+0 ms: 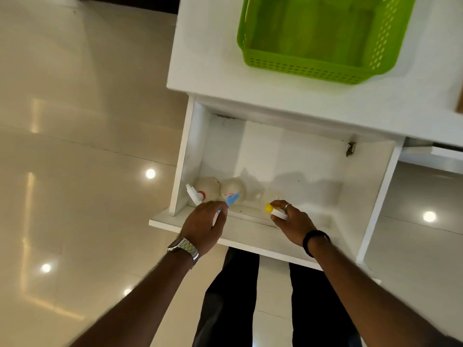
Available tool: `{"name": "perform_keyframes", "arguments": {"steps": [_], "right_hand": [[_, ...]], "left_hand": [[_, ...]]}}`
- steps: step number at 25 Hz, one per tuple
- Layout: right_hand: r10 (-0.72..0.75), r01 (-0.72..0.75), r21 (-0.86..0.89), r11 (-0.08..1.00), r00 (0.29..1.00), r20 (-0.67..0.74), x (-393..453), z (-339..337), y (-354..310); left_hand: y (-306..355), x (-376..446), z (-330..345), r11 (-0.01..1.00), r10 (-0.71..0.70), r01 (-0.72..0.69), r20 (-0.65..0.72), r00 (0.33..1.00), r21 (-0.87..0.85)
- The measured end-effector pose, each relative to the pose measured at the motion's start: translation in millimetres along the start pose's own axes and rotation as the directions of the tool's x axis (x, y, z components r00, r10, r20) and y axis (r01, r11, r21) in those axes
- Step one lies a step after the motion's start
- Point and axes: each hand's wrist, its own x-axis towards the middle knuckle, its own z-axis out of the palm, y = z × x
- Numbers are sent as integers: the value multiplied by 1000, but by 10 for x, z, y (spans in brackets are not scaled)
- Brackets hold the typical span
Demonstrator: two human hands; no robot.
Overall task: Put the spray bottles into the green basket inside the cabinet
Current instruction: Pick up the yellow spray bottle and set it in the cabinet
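Far left of the left grip, down in the open cabinet compartment: red-collar bottle [204, 192], white trigger head pointing away to the left, untouched. Hard against it on its right, and just beyond the left fingertips: blue-nozzle bottle [233, 190]. Left grip [204, 225] hovering over that blue trigger, fingers loosely curled, tips at the nozzle; closed on it or only brushing it, cannot tell, the view being blurred there. Risk one: two bottles touching, so a sideways tug on the blue one could well tip the red-collar one over onto the shelf [300, 176].

Across to the right: right grip [292, 219] wrapped over the white trigger head of the yellow-nozzle bottle [269, 201], yellow tip poking out just left of the knuckles, pale body barely showing beneath. Clenched around the head rather than the neck, by the look of it. Risk two: held by the trigger alone, body swinging on the lift, or a squeeze firing spray into the compartment.

Well above and beyond both grips, on the white surface [213, 58]: green basket [300, 68], open top, nothing inside yet. Risk three: compartment's upper lip sitting between grips and basket, so a straight lift could clip a bottle against that edge and knock it loose.
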Motion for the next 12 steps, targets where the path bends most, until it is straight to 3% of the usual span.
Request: {"name": "perform_keyframes", "arguments": {"steps": [3, 7, 12], "right_hand": [[13, -12, -44, 999, 1000, 2, 39, 93, 63], [-44, 41, -123, 992, 999, -24, -14, 202, 72], [-148, 119, -359, 926, 988, -53, -16, 319, -8]], "left_hand": [[-54, 35, -25, 1000, 4, -3, -53, 999, 26], [-156, 81, -52, 992, 6, 21, -226, 974, 120], [-336, 161, -55, 979, -112, 146, -226, 968, 140]]}}
